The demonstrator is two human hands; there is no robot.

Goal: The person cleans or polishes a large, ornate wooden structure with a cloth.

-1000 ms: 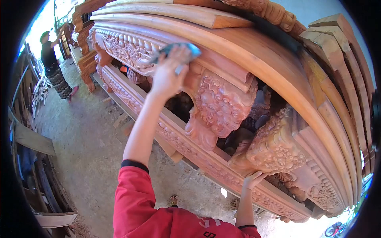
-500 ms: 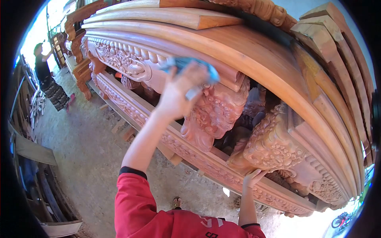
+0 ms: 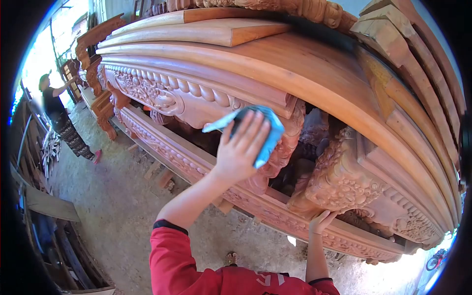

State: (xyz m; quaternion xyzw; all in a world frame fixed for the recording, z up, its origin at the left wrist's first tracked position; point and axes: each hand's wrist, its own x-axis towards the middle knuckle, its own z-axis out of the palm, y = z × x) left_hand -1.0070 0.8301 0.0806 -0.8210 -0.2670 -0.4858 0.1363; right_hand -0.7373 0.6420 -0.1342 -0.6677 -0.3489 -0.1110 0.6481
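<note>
One huge carved wooden frame [image 3: 314, 73] fills the view, stacked with plain boards [image 3: 206, 30] above the fingers, and a second person [image 3: 59, 120] stands well off to the left by the far end. Left hand [image 3: 241, 150] presses a blue sanding sheet [image 3: 265, 130] flat against a carved bracket [image 3: 290, 132], fingers spread over the sheet, which pokes out past the fingertips. Right hand [image 3: 322, 221] braces under another carved bracket [image 3: 339, 179], fingers loosely curled against its lower edge.
</note>
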